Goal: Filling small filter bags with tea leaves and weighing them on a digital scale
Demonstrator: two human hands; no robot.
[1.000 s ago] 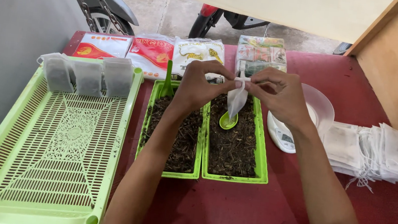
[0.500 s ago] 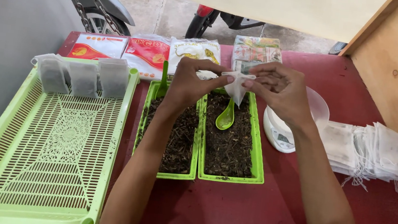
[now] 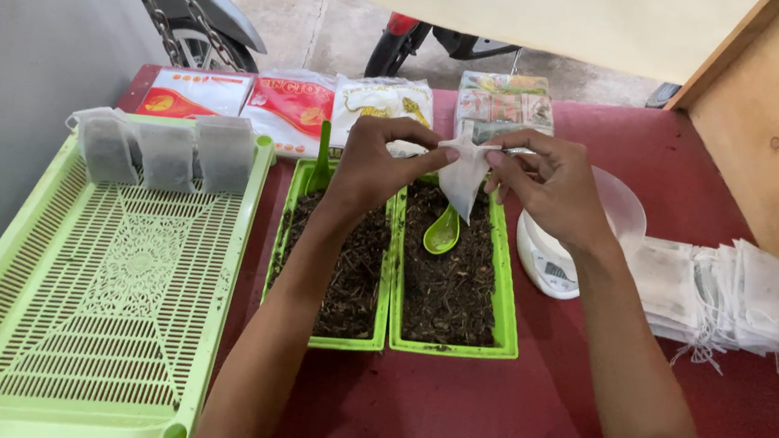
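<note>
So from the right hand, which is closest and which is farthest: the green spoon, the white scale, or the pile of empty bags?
From the right hand, head view:
1. Green spoon, just below-left, in the tray of dark material.
2. White scale, under the wrist; too close to the spoon to rank surely.
3. Pile of empty bags, far right on the table.
</note>
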